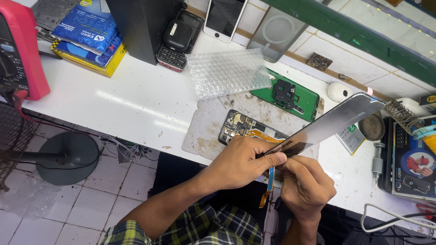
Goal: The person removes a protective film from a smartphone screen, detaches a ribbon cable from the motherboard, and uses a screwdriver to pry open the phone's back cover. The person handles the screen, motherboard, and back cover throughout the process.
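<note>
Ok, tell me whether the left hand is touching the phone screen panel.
Touching. The head view shows the left hand with its thumb pressed on the lower end of the screen panel, no gap between them.

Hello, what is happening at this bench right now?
A person holds a phone screen panel tilted up above the white bench. The left hand and right hand both grip its lower end, where an orange flex cable hangs down. Beneath it, an opened phone body with its circuit board exposed lies on a stained mat, next to a green back cover and bubble wrap.
</note>
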Action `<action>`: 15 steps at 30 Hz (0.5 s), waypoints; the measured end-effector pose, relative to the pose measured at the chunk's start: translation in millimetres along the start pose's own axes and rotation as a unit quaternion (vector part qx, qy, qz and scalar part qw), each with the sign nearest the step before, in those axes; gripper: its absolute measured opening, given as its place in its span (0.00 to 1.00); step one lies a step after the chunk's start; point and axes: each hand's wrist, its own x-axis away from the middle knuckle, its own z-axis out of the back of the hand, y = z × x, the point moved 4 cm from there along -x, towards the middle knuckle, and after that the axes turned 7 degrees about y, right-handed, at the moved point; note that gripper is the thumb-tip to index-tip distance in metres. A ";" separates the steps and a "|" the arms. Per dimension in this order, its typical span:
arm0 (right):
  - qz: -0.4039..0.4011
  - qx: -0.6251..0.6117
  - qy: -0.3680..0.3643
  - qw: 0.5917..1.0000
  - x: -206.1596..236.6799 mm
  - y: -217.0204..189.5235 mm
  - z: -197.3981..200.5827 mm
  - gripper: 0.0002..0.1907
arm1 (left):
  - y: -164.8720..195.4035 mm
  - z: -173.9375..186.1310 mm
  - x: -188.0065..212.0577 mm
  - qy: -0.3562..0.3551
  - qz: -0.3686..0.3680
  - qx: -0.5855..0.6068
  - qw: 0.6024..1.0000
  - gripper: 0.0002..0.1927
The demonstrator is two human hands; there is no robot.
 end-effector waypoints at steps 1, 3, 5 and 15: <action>0.004 -0.001 0.004 1.000 -0.4 -0.5 0.0 0.05 | 0.2 0.4 -0.3 0.002 -0.009 -0.006 1.000 0.19; 0.009 -0.001 0.010 1.000 -0.7 -0.3 -0.1 0.05 | -0.6 0.4 -0.6 0.001 -0.008 -0.003 1.000 0.19; 0.013 0.001 0.011 1.000 -0.3 1.2 -0.5 0.05 | -1.5 0.3 -0.5 0.001 -0.006 -0.006 1.000 0.19; 0.010 0.010 -0.011 1.000 3.7 13.7 -1.8 0.07 | -5.6 -2.0 -1.6 -0.003 0.013 0.024 1.000 0.20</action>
